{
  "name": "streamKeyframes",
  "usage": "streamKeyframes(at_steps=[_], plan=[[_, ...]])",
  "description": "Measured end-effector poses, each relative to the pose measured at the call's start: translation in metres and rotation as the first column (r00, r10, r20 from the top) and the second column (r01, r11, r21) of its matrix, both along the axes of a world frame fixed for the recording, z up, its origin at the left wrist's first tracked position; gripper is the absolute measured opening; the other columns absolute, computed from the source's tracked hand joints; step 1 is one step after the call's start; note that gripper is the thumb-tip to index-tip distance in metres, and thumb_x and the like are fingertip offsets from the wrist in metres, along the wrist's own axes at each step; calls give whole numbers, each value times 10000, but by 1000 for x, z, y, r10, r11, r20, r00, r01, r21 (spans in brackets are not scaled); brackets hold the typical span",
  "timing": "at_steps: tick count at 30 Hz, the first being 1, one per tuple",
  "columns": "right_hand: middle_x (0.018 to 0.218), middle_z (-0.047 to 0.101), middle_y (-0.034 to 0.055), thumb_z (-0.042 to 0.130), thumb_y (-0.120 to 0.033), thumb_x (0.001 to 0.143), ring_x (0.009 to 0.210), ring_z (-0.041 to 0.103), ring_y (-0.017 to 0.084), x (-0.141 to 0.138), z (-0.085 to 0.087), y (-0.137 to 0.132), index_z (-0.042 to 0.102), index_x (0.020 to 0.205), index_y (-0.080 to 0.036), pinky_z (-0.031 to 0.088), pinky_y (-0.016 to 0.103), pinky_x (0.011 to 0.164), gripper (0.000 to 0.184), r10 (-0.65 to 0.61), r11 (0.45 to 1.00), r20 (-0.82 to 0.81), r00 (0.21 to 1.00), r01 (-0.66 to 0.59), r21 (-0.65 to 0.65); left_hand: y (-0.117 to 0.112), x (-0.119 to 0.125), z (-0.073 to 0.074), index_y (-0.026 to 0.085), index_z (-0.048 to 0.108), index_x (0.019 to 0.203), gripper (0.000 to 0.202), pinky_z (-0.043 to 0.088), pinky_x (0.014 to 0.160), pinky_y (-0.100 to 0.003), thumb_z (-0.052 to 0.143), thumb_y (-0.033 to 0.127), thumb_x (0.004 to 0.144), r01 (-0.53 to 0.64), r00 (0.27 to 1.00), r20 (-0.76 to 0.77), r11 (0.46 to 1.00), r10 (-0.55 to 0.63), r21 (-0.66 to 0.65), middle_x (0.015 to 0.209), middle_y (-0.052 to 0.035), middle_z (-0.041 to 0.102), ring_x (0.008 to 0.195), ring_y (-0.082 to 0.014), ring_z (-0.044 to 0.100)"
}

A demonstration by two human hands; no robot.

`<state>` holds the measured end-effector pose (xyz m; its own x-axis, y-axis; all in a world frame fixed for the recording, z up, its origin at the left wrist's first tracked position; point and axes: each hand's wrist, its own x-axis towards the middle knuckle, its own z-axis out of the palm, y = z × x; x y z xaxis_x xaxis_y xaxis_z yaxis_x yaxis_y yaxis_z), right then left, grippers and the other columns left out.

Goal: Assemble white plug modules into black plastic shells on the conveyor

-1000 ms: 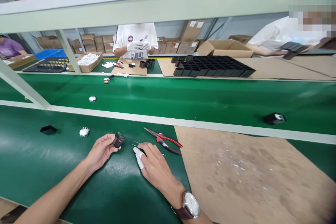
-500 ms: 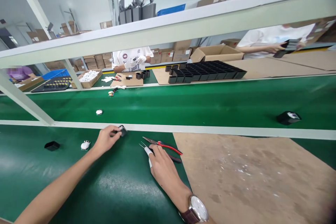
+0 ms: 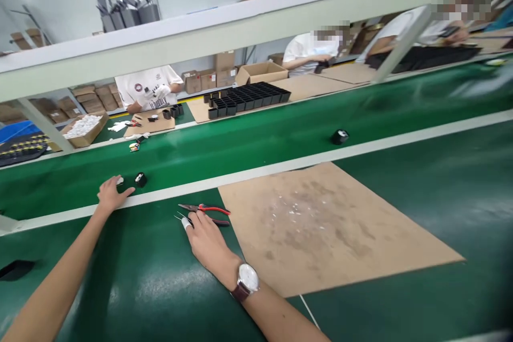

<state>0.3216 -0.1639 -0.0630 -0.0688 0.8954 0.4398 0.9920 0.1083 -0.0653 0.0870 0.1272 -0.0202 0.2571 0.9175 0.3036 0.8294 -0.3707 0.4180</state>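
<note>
Left hand [image 3: 111, 195]: stretched forward over the white rail [image 3: 280, 164] onto the green conveyor belt [image 3: 260, 139]; fingers spread wide, grips nothing. Small black part [image 3: 140, 179]: sits on the belt just beside the left fingertips, to their right, with a narrow gap between. White piece [image 3: 120, 181]: lies on the belt at the left fingers, partly hidden by them; contact cannot be told. Right hand [image 3: 205, 239]: rests palm-down on the green bench [image 3: 140, 278], fingers loosely out, holds nothing; white cot [image 3: 186, 223] on 1 fingertip, at 2 thin pins [image 3: 177, 217]. Red-handled pliers [image 3: 206, 208]: lie just beyond the right fingers. Wristwatch [image 3: 247, 279]: on the right wrist. Cardboard sheet [image 3: 320, 224]: flat on the bench, right of the right hand. 1 more black part [image 3: 339, 137]: farther along the belt, well apart from both hands.
</note>
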Motion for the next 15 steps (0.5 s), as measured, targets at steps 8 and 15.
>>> streamKeyframes(at_steps=[8, 15], plan=[[1103, 660, 130, 614, -43, 921, 1056, 579, 282, 1, 1, 2, 704, 1117, -120, 527, 428, 951, 229, 10, 999, 10, 1000, -10, -40, -20, -4, 16, 153, 702, 1074, 300, 569, 994, -465, 594, 306, 841, 76, 997, 11, 997, -76, -16, 1110, -140, 733, 987, -301, 699], [1224, 666, 162, 607, -60, 943, 1112, 595, 311, -6, -1, -1, 689, 1240, -110, 545, 461, 965, 312, 126, 992, -16, 992, -126, 16, -155, -14, 2, 269, 646, 1343, 369, 583, 1028, -383, 601, 300, 978, 556, 824, -52, 822, -564, -124, 1281, -68, 715, 1159, -241, 698]])
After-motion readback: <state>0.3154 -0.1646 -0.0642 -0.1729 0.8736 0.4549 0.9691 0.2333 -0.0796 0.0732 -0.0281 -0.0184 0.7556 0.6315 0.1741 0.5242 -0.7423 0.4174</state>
